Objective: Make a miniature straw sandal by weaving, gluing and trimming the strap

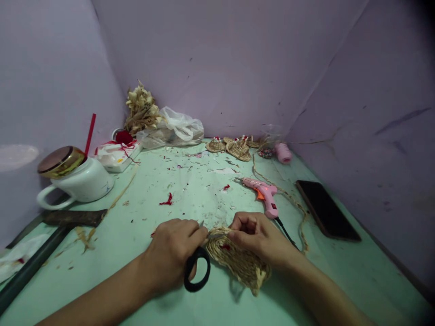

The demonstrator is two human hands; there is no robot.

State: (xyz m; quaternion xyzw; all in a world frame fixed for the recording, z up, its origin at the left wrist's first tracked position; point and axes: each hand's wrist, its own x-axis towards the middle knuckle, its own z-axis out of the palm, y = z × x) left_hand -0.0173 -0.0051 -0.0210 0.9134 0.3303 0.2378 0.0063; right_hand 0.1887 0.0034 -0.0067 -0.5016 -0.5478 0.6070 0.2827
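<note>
My left hand (173,253) is closed round black-handled scissors (197,270), whose small blade tip pokes out toward the far side of my fingers. My right hand (258,235) is closed in a pinch on the edge of a woven straw piece (241,265) lying on the green table (136,235). A small red mark shows on the straw between my hands. Both hands meet over the near middle of the table.
A pink glue gun (265,195) with its black cord, a jute cord and a black phone (326,209) lie to the right. A white mug (79,181) with gold lid, a dark blade, a white box, dried husks, a plastic bag, finished straw pieces and a pink spool stand further back.
</note>
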